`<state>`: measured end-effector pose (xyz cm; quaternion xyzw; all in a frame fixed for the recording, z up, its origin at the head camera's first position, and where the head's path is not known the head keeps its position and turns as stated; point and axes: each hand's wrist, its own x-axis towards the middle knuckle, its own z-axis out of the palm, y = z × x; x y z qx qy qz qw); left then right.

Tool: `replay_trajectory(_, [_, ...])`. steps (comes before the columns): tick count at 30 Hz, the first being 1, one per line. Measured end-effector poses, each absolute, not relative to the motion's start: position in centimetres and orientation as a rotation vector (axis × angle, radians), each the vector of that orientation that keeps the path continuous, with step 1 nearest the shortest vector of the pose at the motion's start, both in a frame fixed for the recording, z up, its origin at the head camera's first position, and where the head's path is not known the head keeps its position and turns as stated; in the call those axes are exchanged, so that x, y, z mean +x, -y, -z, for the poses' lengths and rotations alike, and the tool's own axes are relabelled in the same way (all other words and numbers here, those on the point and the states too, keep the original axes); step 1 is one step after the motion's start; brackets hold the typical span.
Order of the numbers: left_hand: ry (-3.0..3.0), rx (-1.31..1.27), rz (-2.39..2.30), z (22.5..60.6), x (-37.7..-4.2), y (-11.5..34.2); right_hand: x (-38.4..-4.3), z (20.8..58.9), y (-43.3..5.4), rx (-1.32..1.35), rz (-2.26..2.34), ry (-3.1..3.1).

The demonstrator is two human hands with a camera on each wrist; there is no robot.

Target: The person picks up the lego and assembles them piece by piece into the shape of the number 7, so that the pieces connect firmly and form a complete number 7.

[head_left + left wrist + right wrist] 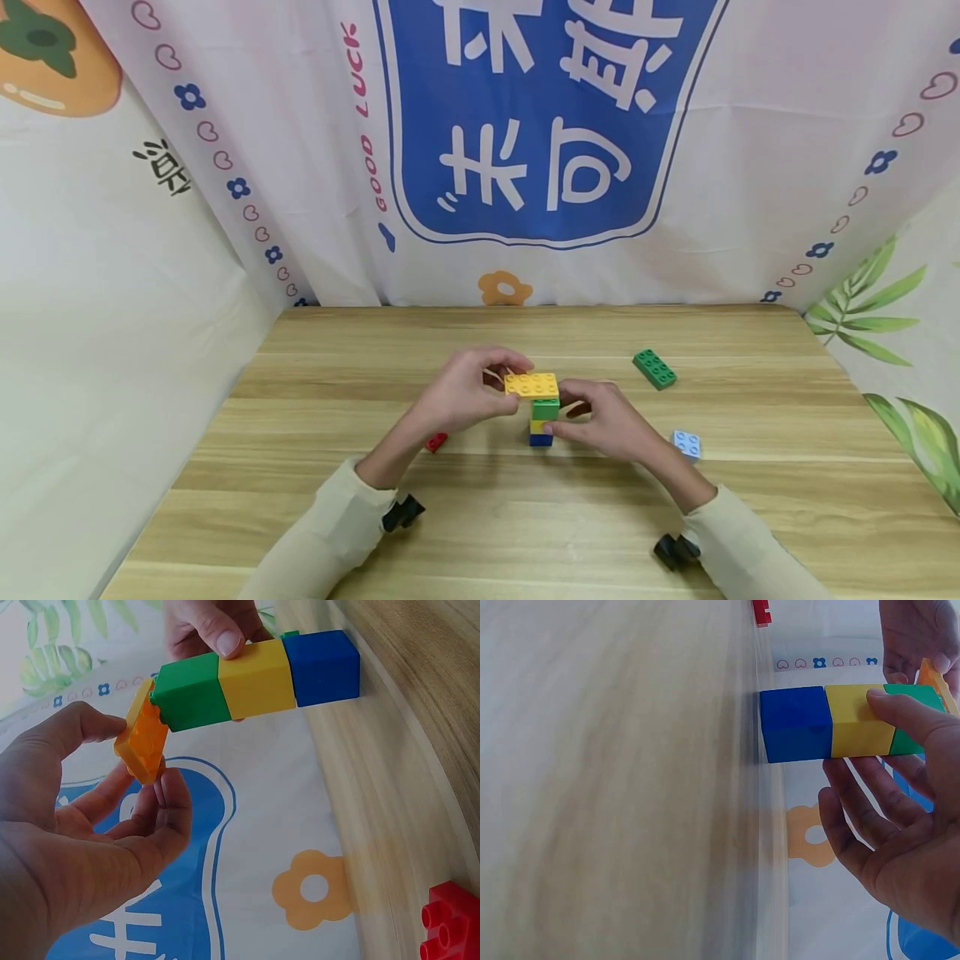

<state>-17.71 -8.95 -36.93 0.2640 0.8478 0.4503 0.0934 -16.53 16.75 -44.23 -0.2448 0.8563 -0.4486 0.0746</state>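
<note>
Near the middle of the table, a tower of toy building bricks stands upright: a blue brick at the bottom, a yellow brick on it and a green brick on top. My right hand grips the tower from the right, its thumb on the yellow brick. Between thumb and fingers, my left hand pinches a flat orange-yellow plate brick with its studs facing up. In the left wrist view this plate is slightly tilted, right at the studs of the green brick.
A red brick lies left of the tower, partly behind my left forearm. To the right are a loose green brick farther back and a light blue brick beside my right wrist. A printed curtain hangs behind the wooden table.
</note>
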Motion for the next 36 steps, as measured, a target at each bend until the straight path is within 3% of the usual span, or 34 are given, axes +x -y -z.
replay_trajectory(36, [-2.574, 0.84, -1.256, 37.03, -17.73, 8.66, -16.39, 44.08, -16.64, -0.736, 1.356, -2.567])
